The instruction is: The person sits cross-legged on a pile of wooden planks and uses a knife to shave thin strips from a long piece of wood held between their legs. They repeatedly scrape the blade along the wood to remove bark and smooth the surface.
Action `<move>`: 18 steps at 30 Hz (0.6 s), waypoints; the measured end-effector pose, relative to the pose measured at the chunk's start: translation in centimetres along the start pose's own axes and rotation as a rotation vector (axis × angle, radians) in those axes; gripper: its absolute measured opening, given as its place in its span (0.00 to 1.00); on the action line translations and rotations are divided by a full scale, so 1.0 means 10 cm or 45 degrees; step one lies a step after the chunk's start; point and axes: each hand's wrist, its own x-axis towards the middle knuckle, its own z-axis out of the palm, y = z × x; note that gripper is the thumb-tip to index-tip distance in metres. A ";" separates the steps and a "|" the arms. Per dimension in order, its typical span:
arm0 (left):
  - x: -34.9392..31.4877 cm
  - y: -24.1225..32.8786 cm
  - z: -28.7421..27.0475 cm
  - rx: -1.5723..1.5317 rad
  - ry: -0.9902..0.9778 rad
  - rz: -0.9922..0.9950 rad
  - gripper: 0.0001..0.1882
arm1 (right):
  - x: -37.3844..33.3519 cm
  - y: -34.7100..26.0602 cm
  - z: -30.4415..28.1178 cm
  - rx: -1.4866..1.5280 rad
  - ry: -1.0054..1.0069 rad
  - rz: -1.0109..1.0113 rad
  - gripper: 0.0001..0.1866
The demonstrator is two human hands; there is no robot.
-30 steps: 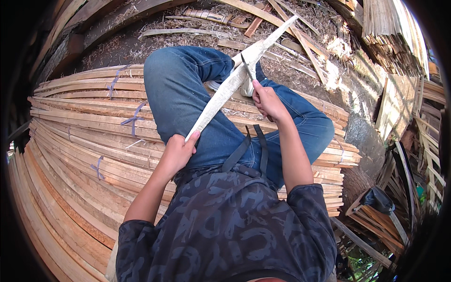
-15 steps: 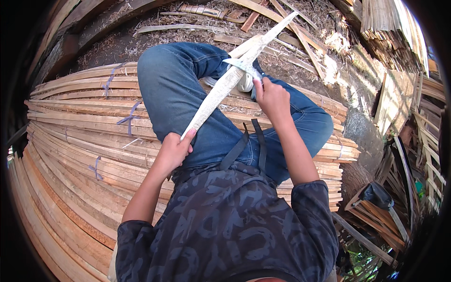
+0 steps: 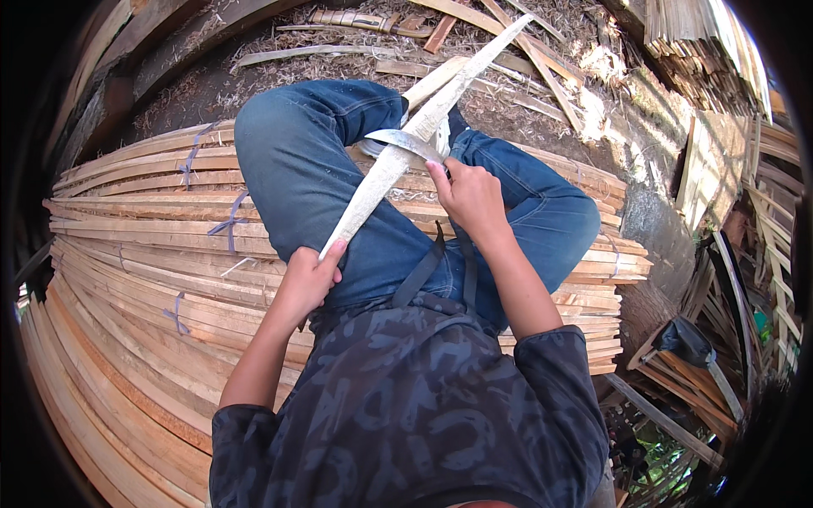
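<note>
A long pale piece of wood [image 3: 383, 179], tapered toward both ends, slants from my right thigh-side lap up past my feet. My left hand [image 3: 310, 276] is closed around its near end, thumb along the top, beside my left knee's thigh. In my right hand [image 3: 471, 196] is a curved knife [image 3: 405, 142], its shiny blade lying across the middle of the wood. Most of its handle is hidden in my fingers. Under the wood's far half sits a second pale wooden piece [image 3: 436, 80], partly covered.
Bundles of thin wooden strips [image 3: 152, 220], bound with purple ties [image 3: 230, 217], lie beneath and beside my legs. Shavings and loose slats [image 3: 542, 68] cover the ground ahead. Stacked boards [image 3: 707, 55] stand at the far right; a dark pouch-like thing [image 3: 683, 340] rests on scraps nearer me.
My right hand has drawn the knife nearer along the wood, toward my left hand. The blade now shows at a different angle. My left hand keeps its grip.
</note>
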 end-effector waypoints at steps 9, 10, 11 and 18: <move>-0.01 0.04 0.00 -0.009 -0.002 -0.016 0.34 | 0.08 -0.12 0.00 -0.092 0.001 -0.084 0.26; -0.01 0.05 -0.01 -0.004 0.002 -0.015 0.34 | 0.05 -0.16 -0.01 -0.139 -0.051 -0.183 0.26; -0.03 0.05 -0.01 0.002 -0.002 -0.020 0.34 | 0.09 -0.01 0.08 -0.103 0.052 -0.185 0.26; -0.02 0.06 -0.02 0.017 -0.048 -0.023 0.34 | 0.16 0.34 0.26 0.325 -0.026 0.182 0.30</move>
